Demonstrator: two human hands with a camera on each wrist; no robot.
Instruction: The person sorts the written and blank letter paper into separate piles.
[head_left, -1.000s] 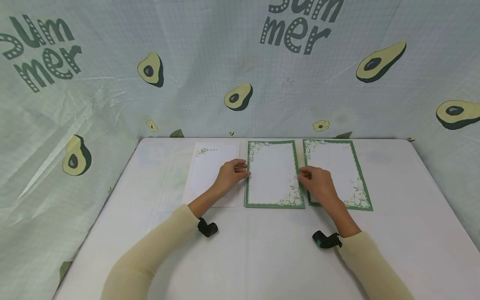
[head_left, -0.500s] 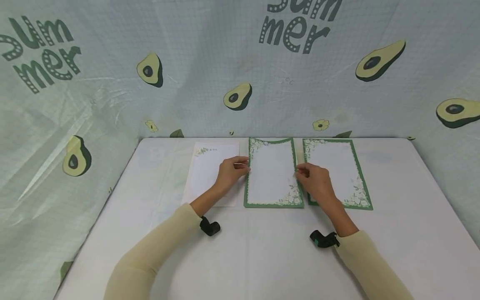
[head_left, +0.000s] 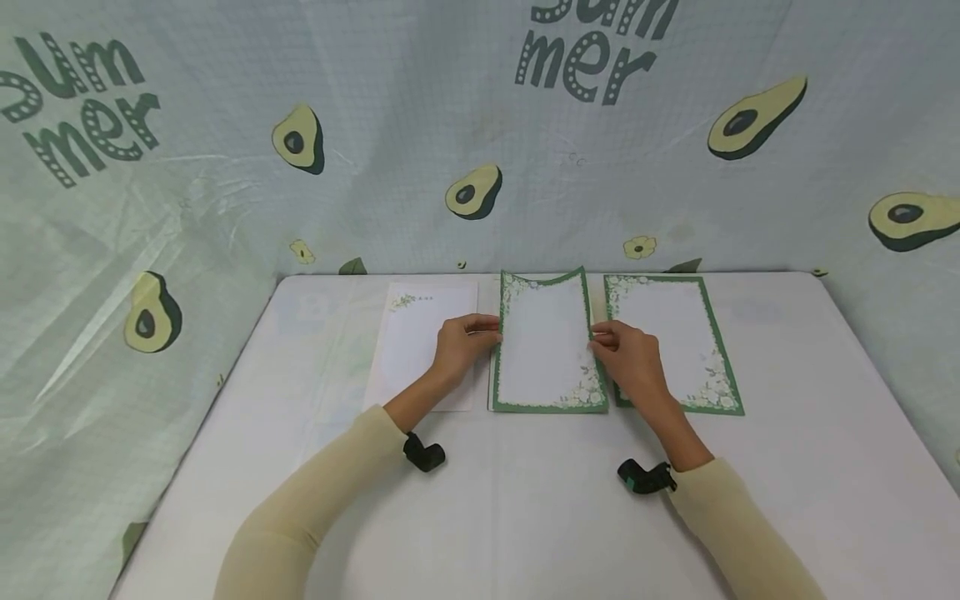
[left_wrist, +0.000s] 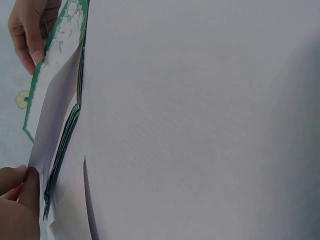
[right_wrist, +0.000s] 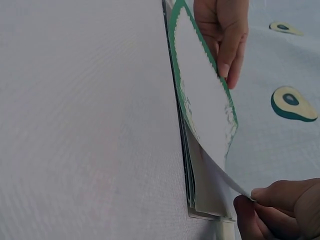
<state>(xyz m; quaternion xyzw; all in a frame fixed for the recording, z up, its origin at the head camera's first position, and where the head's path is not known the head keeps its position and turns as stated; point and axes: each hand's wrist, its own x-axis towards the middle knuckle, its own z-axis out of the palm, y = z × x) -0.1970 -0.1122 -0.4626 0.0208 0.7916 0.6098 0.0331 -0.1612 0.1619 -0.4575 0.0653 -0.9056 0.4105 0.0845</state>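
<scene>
A green-bordered sheet of paper [head_left: 543,342] with printed white flowers is raised off a paper stack [left_wrist: 62,150] in the middle of the table. My left hand [head_left: 459,343] pinches its left edge, and my right hand [head_left: 632,357] pinches the right edge between thumb and fingers. The sheet bows between the hands, its far end higher than the near one. Seen from the right wrist, a gap parts the sheet from the stack [right_wrist: 192,190] below. Thumb and fingertips of the left hand [left_wrist: 20,200] meet on the paper in the left wrist view.
To the left lies a white sheet [head_left: 408,358] with a small leaf print, partly under the left forearm. Another green-bordered sheet [head_left: 678,333] lies on the right, partly covered by the right hand. The white table [head_left: 525,508] meets an avocado-print curtain [head_left: 390,108] behind.
Both hands have risen slightly away from me with the sheet between them. The sheet's far edge has lifted and curved, parting from the stack.
</scene>
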